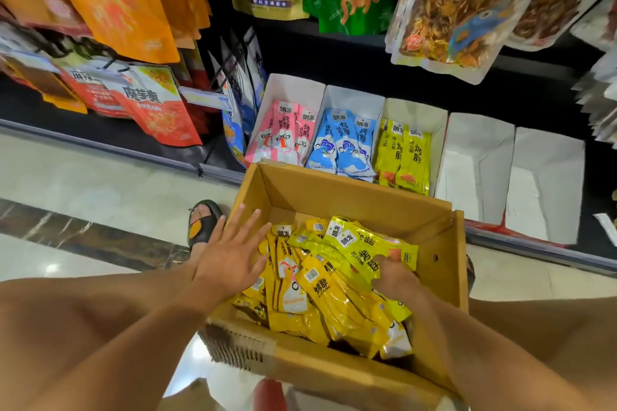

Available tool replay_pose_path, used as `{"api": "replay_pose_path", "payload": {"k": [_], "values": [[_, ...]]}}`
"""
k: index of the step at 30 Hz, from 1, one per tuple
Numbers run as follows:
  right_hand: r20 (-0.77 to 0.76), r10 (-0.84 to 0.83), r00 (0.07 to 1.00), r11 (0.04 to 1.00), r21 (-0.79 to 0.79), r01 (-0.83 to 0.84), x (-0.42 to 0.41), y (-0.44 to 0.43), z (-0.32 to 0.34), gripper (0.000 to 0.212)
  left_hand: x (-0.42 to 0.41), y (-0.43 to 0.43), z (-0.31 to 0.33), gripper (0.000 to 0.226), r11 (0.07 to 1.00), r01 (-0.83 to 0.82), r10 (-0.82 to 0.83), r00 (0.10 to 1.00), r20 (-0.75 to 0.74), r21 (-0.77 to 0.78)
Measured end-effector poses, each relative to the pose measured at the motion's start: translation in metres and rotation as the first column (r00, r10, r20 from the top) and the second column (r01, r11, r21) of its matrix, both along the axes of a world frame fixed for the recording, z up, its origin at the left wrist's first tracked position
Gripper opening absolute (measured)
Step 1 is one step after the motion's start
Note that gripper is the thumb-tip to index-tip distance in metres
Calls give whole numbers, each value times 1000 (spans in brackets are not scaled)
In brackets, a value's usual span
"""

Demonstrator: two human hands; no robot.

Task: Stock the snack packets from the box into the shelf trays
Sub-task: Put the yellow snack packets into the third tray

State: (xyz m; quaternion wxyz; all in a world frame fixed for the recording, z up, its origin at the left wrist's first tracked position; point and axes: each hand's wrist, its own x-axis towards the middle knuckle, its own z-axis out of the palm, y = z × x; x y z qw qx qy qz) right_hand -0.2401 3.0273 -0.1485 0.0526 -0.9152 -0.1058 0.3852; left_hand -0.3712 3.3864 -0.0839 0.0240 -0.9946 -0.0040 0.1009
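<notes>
while the right hand [395, 277] is gripping a lime packet [359, 243] in the box [334, 190], the matching tray [417, 110] is sitting dead ahead; left hand [230, 253] is hovering open.

left hand [230, 257] splayed, right hand [395, 277] seemingly gripping

My box [334, 192]: matt brown corrugated cardboard, near edge torn rough; packets [322, 289]: glossy crinkled plastic film; trays [477, 157]: matt white card, creased; floor [100, 173]: polished, reflective.
</notes>
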Motion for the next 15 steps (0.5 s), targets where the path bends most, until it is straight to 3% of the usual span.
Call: {"api": "replay_pose_path", "payload": {"k": [5, 8, 15], "values": [[-5, -50, 999, 998, 36, 50, 9, 3, -23, 80, -1, -4, -1, 71, 1000, -3, 1, 999, 43, 25], [-27, -102, 994, 995, 4, 103, 14, 7, -28, 82, 0, -4, -1, 72, 1000, -5, 5, 999, 39, 22], [-12, -130, 991, 985, -111, 128, 10, 13, -34, 38, 1, -3, -3, 76, 999, -25, 25, 1000, -2, 36]]}}
